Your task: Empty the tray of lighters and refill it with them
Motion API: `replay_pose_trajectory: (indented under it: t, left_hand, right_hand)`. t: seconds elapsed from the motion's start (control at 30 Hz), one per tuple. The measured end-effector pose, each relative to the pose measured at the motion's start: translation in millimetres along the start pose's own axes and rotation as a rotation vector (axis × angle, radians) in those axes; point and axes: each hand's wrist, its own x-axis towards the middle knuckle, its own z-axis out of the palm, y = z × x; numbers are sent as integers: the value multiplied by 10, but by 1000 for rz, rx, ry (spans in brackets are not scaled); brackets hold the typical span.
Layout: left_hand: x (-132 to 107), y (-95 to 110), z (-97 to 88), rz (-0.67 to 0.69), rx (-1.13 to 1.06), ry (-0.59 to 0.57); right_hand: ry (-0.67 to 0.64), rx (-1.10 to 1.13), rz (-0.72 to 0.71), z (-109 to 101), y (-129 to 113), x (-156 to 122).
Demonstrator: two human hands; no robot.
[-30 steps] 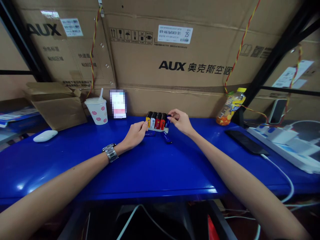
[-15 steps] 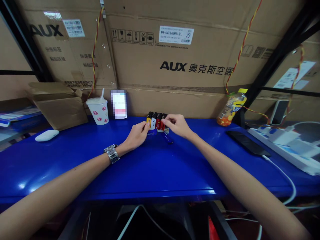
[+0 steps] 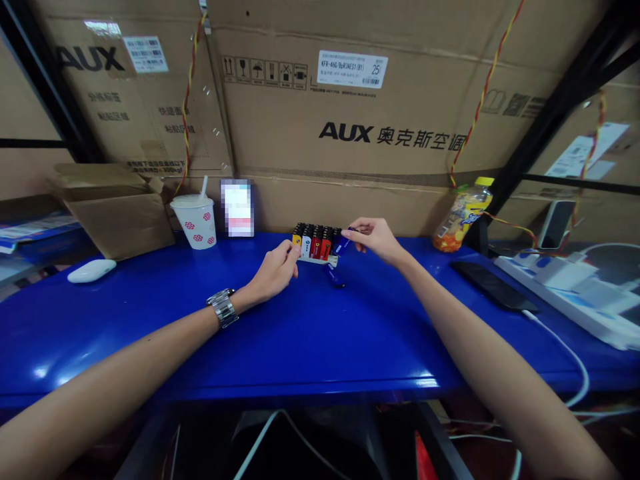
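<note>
Lighter row (image 3: 314, 240): yellow, white, red and orange lighters upright in a white tray (image 3: 320, 260), upper middle of frame, at the far edge of the blue table (image 3: 350, 340).
Right hand (image 3: 377, 241): narrow pinch on a slim blue piece (image 3: 343, 243), which slants down just beside the row's right end.
Left hand (image 3: 273, 272): fingers curled at the row's left end, beside the yellow lighter; grip cannot be told.
Left wrist: metal-link watch (image 3: 223, 308).
Tabletop: blue part (image 3: 336, 276) lying just below the tray.
Farther out: paper cup with straw (image 3: 194, 223) left; juice bottle (image 3: 463, 217) right; power strip (image 3: 565, 290) lower right.
</note>
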Motion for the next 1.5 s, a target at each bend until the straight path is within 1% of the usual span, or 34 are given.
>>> replay_pose_trajectory:
  t: [0.07, 0.17, 0.33, 0.47, 0.6, 0.67, 0.8, 0.9, 0.97, 1.03, 1.07, 1.13, 1.2, 1.23, 1.27, 1.3, 1.37, 1.5]
  left_hand:
    - [2, -1, -3, 20, 23, 4]
    - [5, 6, -6, 32, 51, -7]
    - [5, 16, -4, 30, 71, -31]
    - [-2, 23, -5, 23, 76, -38]
    - [-7, 29, -10, 31, 86, -52]
    - [-7, 32, -11, 30, 95, -55]
    - [-6, 44, -11, 18, 109, -60]
    - [-7, 51, -10, 12, 121, -64]
    - [-9, 51, -10, 18, 130, -65]
    - [-11, 51, -11, 29, 139, -66]
    - [-12, 51, -12, 35, 143, -68]
    - [-15, 56, -14, 45, 152, -73]
    - [-17, 66, -16, 47, 164, -76]
    - [-18, 71, -16, 48, 170, -78]
    - [-18, 75, -16, 48, 175, -79]
    - [-18, 77, -16, 50, 179, -80]
    - [-16, 77, -16, 58, 183, -82]
    - [-9, 71, -16, 74, 205, -74]
  right_hand:
    - [19, -4, 18, -35, 104, 15]
    - [16, -32, 11, 16, 164, 15]
    - [-19, -82, -33, 115, 97, 8]
    - [-37, -138, -50, 140, 84, 9]
    - [-56, -141, -34, 142, 106, 6]
    - [-45, -167, -44, 133, 99, -1]
    - [17, -253, -104, 121, 25, -24]
    - [14, -396, -172, 146, -68, -41]
    - [-48, -516, -209, 179, -133, -54]
    - [-192, -631, -188, 215, -188, -70]
    - [-289, -684, -146, 232, -210, -79]
    - [-504, -770, -13, 258, -239, -98]
    - [-688, -793, 105, 271, -250, -112]
    - [-756, -779, 133, 273, -251, -116]
    - [-795, -751, 132, 273, -251, -118]
    - [-806, -715, 108, 273, -252, -119]
    - [-785, -611, 38, 274, -255, -120]
    - [-672, -267, 1, 306, -251, -114]
